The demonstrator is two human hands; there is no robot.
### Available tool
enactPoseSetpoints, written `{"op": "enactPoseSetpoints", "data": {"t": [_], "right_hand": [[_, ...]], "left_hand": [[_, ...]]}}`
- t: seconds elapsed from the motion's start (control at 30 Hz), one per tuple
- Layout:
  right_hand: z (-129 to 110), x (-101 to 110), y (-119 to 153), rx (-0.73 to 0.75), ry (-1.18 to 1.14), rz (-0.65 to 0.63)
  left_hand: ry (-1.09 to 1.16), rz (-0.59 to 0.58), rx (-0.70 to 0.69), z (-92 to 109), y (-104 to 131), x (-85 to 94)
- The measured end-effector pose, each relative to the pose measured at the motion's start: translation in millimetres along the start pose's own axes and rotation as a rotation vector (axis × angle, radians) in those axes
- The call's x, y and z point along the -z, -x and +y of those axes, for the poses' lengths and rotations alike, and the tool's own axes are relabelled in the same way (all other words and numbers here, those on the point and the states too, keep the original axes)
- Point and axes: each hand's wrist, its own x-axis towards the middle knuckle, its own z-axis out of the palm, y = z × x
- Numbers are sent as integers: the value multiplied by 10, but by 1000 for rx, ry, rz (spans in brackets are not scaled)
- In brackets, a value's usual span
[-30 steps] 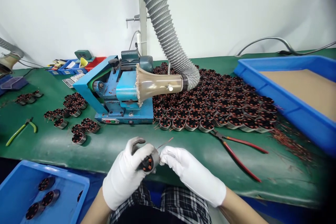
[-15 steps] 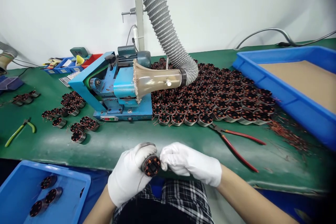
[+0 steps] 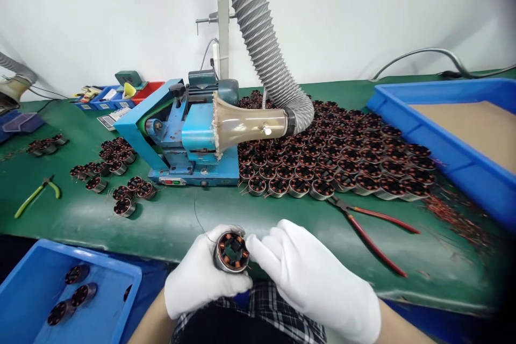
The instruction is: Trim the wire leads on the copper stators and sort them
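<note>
Our left hand clamps a coil facing us; our right hand curls beside it, grip unclear; machine and red pliers sit beyond.

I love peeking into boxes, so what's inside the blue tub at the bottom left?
The blue tub holds three round parts. Something dark peeks out at the right; the tub's side hides the rest, so I can't tell what it is.

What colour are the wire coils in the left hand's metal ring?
The wire coils are copper-orange, best seen in the head view.
</note>
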Motion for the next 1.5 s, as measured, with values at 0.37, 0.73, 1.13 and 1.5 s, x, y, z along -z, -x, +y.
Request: {"op": "enactPoseSetpoints", "data": {"t": [0.37, 0.73, 1.13, 1.5], "right_hand": [[28, -58, -60, -540, -1062, -159], [24, -768, 76, -748, -1349, -157], [287, -722, -55, -477, -871, -402], [495, -342, 245, -445, -280, -375]], "left_hand": [[-468, 291, -510, -120, 84, 65], [-403, 444, -334, -611, -22, -138], [-646, 176, -257, -776, -171, 46], [-563, 514, -194, -706, 73, 69]]}}
